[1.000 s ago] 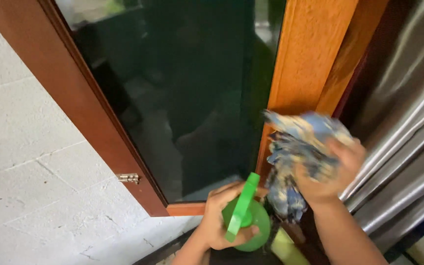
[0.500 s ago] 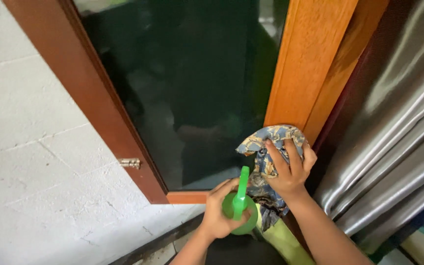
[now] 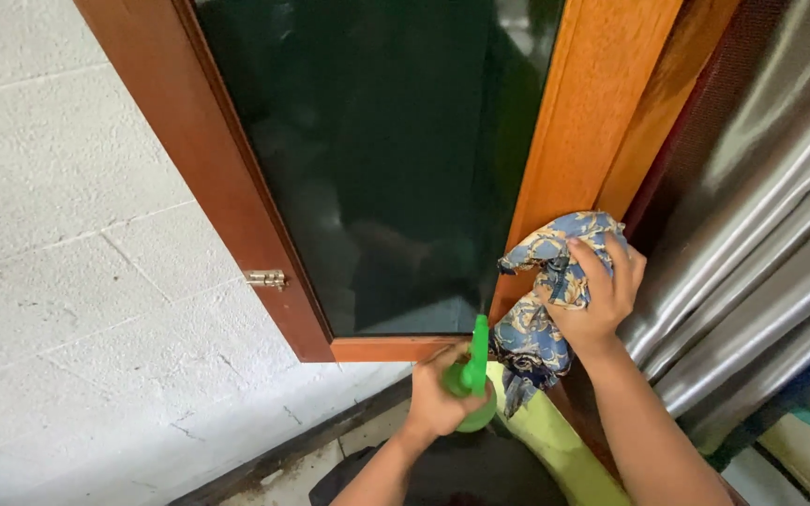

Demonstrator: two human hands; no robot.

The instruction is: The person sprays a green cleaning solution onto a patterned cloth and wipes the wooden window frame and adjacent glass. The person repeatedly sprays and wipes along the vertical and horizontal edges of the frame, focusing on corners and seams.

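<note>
At lower centre our left hand [image 3: 441, 398] wraps a green spray bottle [image 3: 470, 389], while our right hand [image 3: 597, 298], wrist bent, presses a bunched blue patterned cloth [image 3: 541, 314] against the wooden frame [image 3: 578, 141].

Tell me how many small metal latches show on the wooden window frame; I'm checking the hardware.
1. A small metal latch sits on the outer left edge of the reddish-brown wooden window frame, beside the white block wall. Others may lie out of view.
</note>
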